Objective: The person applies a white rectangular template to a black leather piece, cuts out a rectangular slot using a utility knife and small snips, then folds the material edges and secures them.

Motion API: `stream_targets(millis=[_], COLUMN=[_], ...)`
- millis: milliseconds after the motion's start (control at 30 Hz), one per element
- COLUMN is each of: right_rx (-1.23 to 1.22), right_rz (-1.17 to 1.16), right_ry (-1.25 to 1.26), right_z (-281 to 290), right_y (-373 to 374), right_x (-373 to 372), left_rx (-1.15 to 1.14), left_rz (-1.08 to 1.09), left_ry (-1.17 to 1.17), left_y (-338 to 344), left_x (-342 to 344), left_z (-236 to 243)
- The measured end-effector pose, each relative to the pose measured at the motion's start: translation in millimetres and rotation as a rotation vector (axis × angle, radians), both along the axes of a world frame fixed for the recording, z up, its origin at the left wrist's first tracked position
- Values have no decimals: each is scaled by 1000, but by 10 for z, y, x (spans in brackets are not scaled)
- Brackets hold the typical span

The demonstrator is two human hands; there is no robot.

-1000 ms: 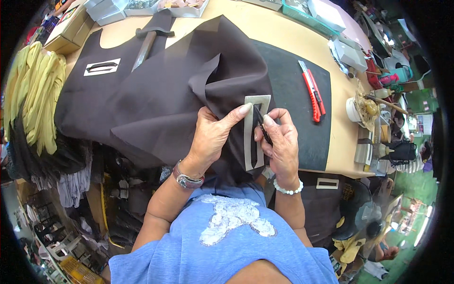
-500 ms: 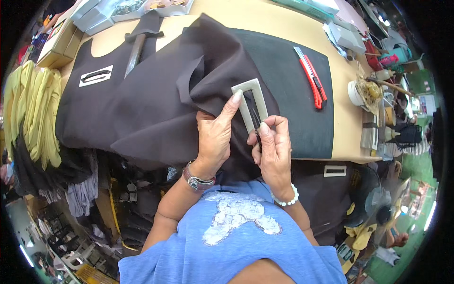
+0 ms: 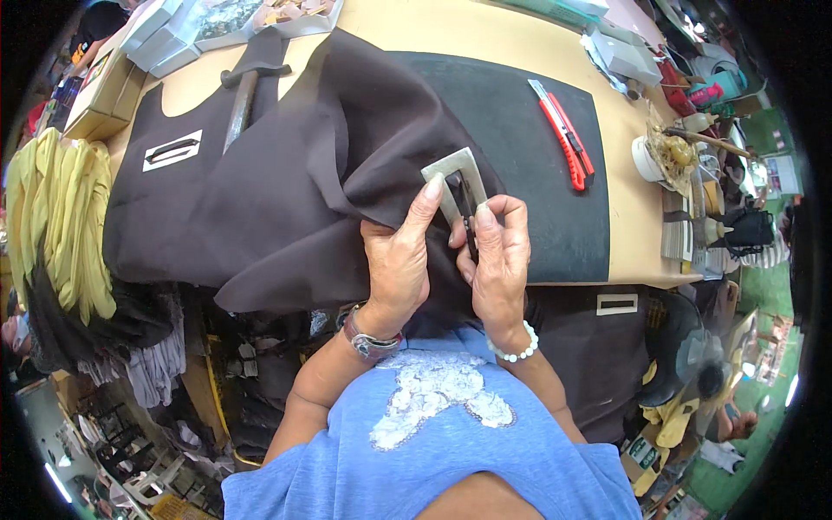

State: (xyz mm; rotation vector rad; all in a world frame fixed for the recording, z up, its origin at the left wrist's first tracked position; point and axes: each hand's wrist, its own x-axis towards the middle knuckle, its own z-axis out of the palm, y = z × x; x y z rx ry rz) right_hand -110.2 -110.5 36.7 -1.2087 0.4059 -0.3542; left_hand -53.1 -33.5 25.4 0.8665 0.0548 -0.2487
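My left hand (image 3: 394, 260) grips dark brown cloth (image 3: 247, 195), its thumb pressing on a cream rectangular frame (image 3: 458, 159) over a slot in the cloth. My right hand (image 3: 498, 269) pinches a slim black tool (image 3: 470, 227) inside that slot, its tip too small to identify. Another framed slot (image 3: 172, 149) shows on the cloth's left part, near a long metal tool (image 3: 241, 117) with a dark crosspiece. A red box cutter (image 3: 563, 130) lies on the dark green mat (image 3: 546, 234) at the right.
Yellow cloths (image 3: 52, 208) drape at the left below a cardboard box (image 3: 108, 100). Trays (image 3: 295, 19) line the back. A white tub (image 3: 644, 160) with a brush stands at the right. Another dark piece (image 3: 581, 364) hangs below the bench. Part of a person (image 3: 87, 35) shows at upper left.
The cream frame has shifted up and slightly left and now leans, with both my hands moving along with it. The cloth's folds have changed shape.
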Motion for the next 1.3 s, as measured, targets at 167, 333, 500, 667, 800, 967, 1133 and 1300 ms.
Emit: stream_targets(millis=[167, 333, 500, 667, 800, 967, 1133, 1300], right_rx=[4, 40, 87, 126, 134, 133, 136, 130], right_rz=[19, -20, -33, -38, -25, -24, -19, -16], right_ry=[9, -55, -123, -148, -143, -130, -130, -112], right_z=[-78, -62, -62, -20, 10, -4, -29, -44], right_y=[31, 29, 13, -10, -23, -47, -70, -99], right_x=[-22, 62, 106, 105, 53, 21, 19, 22], left_rx=[-1, 16, 26, -3, 11, 16, -9, -13], left_rz=[18, 17, 19, 19, 45, 22, -3, 21], left_ry=[-26, -28, -40, -46, -67, -59, -41, -49], left_y=[12, 21, 19, 9, -8, -11, -8, -46], left_x=[60, 16, -10, -46, -41, -56, -52, -55], left_z=[19, 18, 5, 82, 113, 102, 80, 110])
